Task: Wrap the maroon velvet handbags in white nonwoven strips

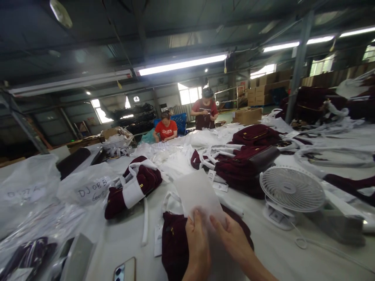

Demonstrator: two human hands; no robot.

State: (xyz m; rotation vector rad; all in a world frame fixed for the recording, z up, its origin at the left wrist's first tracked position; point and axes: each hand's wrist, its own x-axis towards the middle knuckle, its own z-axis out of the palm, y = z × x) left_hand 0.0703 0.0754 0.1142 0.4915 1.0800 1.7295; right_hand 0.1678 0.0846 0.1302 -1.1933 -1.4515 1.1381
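Observation:
Between my left hand point(198, 244) and my right hand point(231, 238) is a whitish, slightly see-through sheet point(199, 191), tilted up toward the far side. Both hands are closed on its two sides, thumbs on the near face. Right under the sheet lies a dark maroon bag point(174, 238), partly hidden by it and by my hands. The bag has a white-wrapped handle point(171, 197) and a white tag point(158, 240) at its left.
Other maroon bags point(148, 177) with white wrapping lie ahead on the table. A white fan point(291, 187) stands at the right. A phone point(125, 269) is near the front edge. Plastic bags point(84, 187) cover the left. Two people point(166, 128) work across the table.

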